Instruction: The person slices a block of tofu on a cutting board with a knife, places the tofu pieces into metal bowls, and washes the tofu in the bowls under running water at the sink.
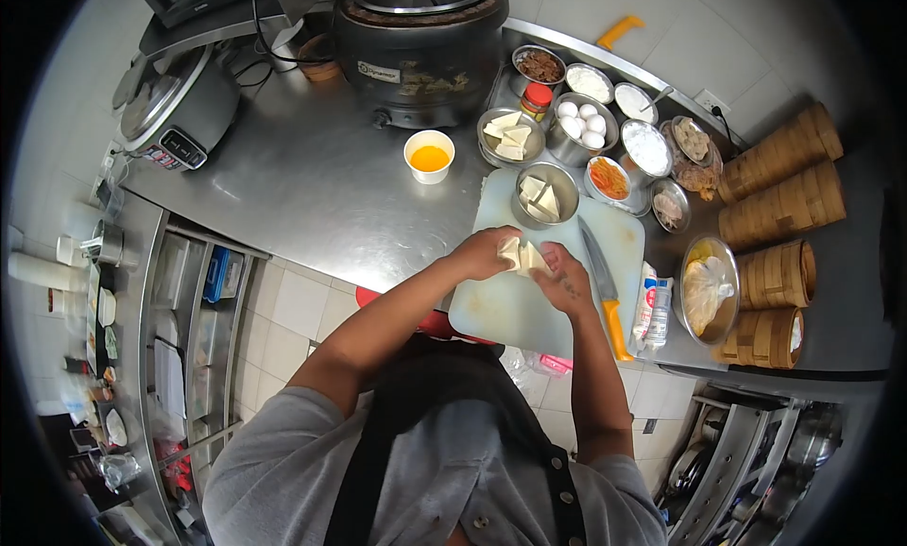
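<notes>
Over the pale cutting board, my left hand grips a white triangular tofu piece. My right hand pinches a second tofu piece close beside it. Just beyond my fingers, a metal bowl with several tofu triangles stands on the board's far edge. Right of my right hand lies a knife with a yellow handle, its blade pointing away from me. Behind the first bowl is another bowl of tofu triangles.
A paper cup of orange-yellow liquid stands left of the board. Bowls of eggs, white powder and shredded carrot crowd the back right. Bamboo steamers line the right side. A black soup kettle and a rice cooker are behind.
</notes>
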Available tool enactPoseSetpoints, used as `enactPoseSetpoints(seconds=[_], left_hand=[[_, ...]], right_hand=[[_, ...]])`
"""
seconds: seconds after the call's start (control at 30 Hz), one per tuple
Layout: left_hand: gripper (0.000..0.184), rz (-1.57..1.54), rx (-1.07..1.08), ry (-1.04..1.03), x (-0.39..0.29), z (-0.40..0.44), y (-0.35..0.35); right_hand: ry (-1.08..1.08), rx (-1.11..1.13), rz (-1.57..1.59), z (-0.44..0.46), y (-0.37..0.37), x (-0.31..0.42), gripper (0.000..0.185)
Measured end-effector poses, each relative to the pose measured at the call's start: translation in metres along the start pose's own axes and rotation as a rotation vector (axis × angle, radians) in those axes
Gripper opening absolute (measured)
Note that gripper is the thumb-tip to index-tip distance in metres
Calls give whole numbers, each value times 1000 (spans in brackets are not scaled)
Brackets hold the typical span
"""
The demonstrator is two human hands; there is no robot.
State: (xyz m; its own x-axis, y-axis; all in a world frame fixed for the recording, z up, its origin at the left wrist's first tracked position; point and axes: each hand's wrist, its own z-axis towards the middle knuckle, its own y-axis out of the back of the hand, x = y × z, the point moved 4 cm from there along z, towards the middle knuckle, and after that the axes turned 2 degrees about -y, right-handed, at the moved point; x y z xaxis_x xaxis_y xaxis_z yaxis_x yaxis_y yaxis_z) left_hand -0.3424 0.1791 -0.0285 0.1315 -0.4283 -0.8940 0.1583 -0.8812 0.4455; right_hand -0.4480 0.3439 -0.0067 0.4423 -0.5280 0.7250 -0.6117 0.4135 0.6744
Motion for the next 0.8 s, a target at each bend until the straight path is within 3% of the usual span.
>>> enactPoseSetpoints(seconds=[0.1, 0.2, 0.3, 0.4, 0.5, 0.6, 0.7, 0.8], left_hand=[[54, -21, 13, 51, -1, 2, -2], [46, -38, 15, 83, 0, -2, 0], [45, -156, 5, 116, 8, -7, 3], [47, -318, -32, 126, 30, -10, -3], [48, -415, -40, 229, 25, -19, 2], [47, -481, -41, 274, 22, -26, 3], [47, -471, -19, 263, 18, -27, 2], [47, -472, -10, 247, 15, -29, 1]], right_hand=[[196, -87, -121, -5, -4, 14, 50], [245, -84, -207, 0, -12, 16, 53], [26, 9, 10, -3, -10, 14, 50], [-140, 88, 608, -2, -27, -21, 44], [-251, -7, 797, -9, -9, -21, 37], [-202, -162, 806, 0, 29, 14, 39], [-84, -345, 626, 32, 52, 42, 36], [-115, -388, 350, 73, 55, 35, 38]])
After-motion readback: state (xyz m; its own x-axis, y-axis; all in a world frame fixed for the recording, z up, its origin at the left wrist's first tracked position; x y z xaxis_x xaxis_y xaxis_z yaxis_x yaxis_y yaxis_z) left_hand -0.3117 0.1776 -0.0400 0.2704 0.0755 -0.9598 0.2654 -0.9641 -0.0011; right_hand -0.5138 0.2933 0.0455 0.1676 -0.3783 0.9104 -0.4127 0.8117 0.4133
